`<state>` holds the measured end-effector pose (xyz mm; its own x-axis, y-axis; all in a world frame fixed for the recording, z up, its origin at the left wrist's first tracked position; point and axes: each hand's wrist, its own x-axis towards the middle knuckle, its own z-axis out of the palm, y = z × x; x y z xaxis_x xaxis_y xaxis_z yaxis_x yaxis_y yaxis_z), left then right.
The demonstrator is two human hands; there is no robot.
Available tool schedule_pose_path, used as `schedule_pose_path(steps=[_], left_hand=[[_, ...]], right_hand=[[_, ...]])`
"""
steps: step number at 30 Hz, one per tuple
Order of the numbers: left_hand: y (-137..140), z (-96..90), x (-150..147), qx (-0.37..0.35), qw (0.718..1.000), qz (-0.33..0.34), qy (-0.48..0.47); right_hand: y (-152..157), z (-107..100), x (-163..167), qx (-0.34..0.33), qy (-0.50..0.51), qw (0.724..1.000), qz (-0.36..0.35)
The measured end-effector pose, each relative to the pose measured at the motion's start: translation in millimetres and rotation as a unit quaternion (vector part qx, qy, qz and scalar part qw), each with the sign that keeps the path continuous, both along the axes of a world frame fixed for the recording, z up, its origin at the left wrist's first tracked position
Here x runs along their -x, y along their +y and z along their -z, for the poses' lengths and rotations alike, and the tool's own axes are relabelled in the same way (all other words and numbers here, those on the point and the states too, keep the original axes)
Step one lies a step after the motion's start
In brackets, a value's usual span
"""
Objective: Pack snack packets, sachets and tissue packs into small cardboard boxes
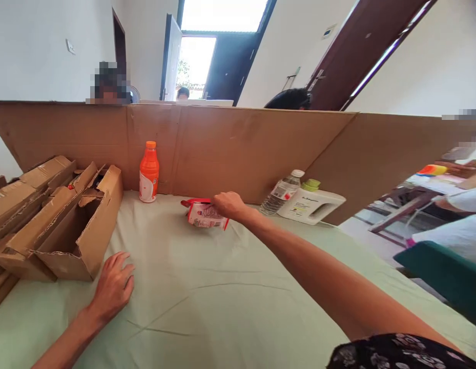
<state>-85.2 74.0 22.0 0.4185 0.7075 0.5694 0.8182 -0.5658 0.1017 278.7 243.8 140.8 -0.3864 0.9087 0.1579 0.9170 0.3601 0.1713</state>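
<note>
My right hand [229, 204] reaches far forward, its fingers closed on the upper right part of a white and red printed packet [207, 215]. The packet is at the foot of the cardboard wall, and a red strip shows along its top. My left hand [114, 281] lies on the pale green cloth with its fingers apart and bent, holding nothing. Just beside it is the end of a cardboard box [101, 238]. Left of the packet an orange bottle [148, 177] with a white label stands upright.
A cardboard wall [222, 148] runs along the back of the cloth-covered table [222, 318]. Right of my hand are a tilted transparent plastic bottle [281, 195] and a white jug [309, 205] with a green cap. Several open cardboard boxes [38, 215] crowd the left. People are beyond the wall.
</note>
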Motion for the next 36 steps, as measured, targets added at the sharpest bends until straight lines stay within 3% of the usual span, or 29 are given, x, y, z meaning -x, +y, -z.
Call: schedule_pose_path(steps=[3,6,10,14,17,21,24,30,36], left_hand=[[26,8.5,-9,0.056,0.998,-0.008,0.006],[50,22.3,-16,0.115,0.993,-0.018,-0.001],[68,40.2,-16,0.171,0.984,-0.029,-0.042],[70,50.3,-16,0.202,0.974,-0.026,-0.102],[69,53.5,-16,0.217,0.965,-0.039,-0.146],[69,57.6,-17,0.224,0.955,-0.052,-0.187],[70,62.5,-19,0.225,0.949,-0.051,-0.213],[72,69.5,-24,0.223,0.941,-0.035,-0.252],[72,66.7,-23,0.222,0.938,-0.027,-0.265]], right_hand=[[10,-7,0,-0.004,0.024,0.997,0.077],[9,-8,21,-0.004,0.048,0.995,0.084],[2,-14,77,0.030,0.135,0.990,-0.017],[6,-35,166,0.026,0.200,0.964,-0.173],[25,-52,242,0.000,0.113,0.961,-0.251],[59,-61,312,0.011,-0.047,0.966,-0.252],[80,-60,324,0.037,-0.095,0.964,-0.247],[115,-59,310,0.049,-0.151,0.961,-0.225],[139,-24,330,0.042,-0.187,0.940,-0.282]])
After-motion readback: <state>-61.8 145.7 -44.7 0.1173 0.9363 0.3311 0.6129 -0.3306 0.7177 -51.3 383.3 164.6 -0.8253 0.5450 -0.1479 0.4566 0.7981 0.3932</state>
